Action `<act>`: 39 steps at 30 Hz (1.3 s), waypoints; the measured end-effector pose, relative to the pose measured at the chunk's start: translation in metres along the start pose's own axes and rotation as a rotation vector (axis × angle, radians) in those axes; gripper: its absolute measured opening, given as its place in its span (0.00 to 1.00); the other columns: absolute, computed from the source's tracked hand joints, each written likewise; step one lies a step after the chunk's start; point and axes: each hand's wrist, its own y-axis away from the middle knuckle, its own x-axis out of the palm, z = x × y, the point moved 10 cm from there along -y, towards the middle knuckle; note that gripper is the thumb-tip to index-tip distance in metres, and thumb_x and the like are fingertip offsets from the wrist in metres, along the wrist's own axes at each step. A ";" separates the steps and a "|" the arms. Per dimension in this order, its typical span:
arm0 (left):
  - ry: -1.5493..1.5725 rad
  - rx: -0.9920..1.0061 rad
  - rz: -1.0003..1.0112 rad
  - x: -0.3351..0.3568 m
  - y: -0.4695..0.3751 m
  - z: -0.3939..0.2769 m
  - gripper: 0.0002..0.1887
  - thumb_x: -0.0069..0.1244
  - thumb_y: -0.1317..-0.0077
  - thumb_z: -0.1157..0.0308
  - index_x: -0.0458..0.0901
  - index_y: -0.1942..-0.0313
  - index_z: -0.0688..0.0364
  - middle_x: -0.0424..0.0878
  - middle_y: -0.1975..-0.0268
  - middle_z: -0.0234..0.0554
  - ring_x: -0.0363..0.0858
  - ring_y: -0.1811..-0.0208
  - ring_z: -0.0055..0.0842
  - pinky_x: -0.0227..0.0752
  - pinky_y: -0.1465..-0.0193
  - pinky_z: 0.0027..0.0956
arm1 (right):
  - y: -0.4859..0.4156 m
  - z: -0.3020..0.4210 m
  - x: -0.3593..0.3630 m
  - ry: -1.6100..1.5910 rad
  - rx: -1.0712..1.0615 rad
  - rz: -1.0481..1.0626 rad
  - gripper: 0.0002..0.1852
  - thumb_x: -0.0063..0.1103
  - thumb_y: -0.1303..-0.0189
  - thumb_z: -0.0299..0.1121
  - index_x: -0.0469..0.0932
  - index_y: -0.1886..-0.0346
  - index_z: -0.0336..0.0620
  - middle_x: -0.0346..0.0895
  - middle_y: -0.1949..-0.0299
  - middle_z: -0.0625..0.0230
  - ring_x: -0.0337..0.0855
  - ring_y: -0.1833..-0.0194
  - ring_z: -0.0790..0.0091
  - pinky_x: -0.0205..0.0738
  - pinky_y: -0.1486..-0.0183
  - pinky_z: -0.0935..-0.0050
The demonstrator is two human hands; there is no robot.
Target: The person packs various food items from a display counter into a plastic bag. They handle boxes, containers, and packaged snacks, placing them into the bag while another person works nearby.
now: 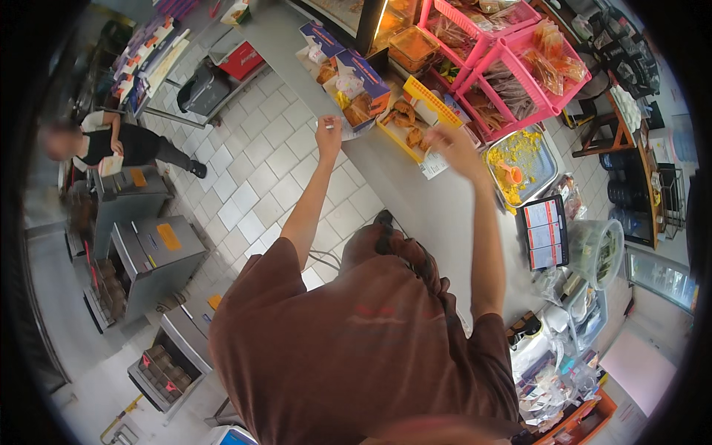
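My left hand (330, 136) is at the counter edge, its fingertips closed on a white paper slip (349, 131). The slip reaches under the near end of a blue and orange box (364, 83) of fried chicken and a wrapped bundle. Blurred, my right hand (455, 151) hovers by the near side of an open yellow box (431, 105); its finger pose is unclear. Pieces of fried chicken (409, 119) lie in that yellow box. Below its front corner, a printed receipt (433, 166) rests on the counter. Another blue box (321, 47) with similar food stands farther back.
Pink baskets (514, 83) hold bagged food. To the right are a metal tray (548, 161) of yellow crumbs with an orange scoop (513, 174), a tablet (543, 232) and a clear tub (595, 253). Fryers (161, 239) and a person (133, 142) are across the tiled floor.
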 end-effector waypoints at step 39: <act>-0.536 0.315 0.380 0.015 -0.006 -0.049 0.29 0.40 0.32 0.84 0.59 0.31 0.64 0.76 0.41 0.71 0.78 0.41 0.61 0.73 0.41 0.53 | -0.067 -0.171 0.203 -0.550 0.272 -0.336 0.40 0.67 0.38 0.31 0.58 0.26 0.27 0.83 0.51 0.50 0.87 0.55 0.60 0.83 0.55 0.62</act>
